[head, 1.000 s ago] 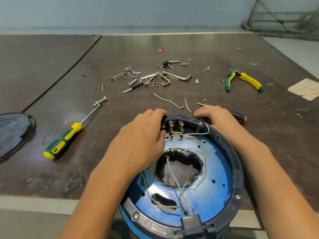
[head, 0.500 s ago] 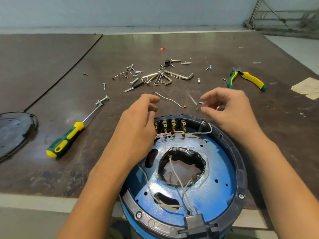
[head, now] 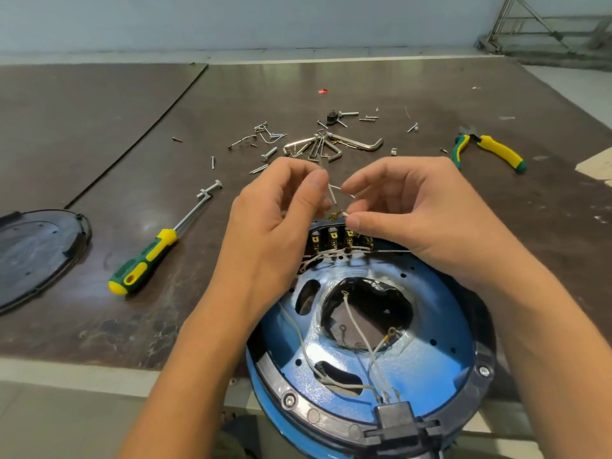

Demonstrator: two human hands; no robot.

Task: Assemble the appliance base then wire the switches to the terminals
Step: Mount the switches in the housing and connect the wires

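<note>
Risking a fumble here, I'd say: the short white wire (head: 332,193) with its little brass connector (head: 334,214) is held by fingertips alone, right above the row of switches (head: 331,240) at the far rim of the blue appliance base (head: 440,326). A slip could drop it among the wires strung there or down the big central hole, and those look-alike terminals invite a wrong match. Left hand (head: 275,220) is curled, thumb and fingers pinching the wire's upper stretch; right hand (head: 420,210) is half-curled, thumb and forefinger nipping the end beside the connector.
</note>
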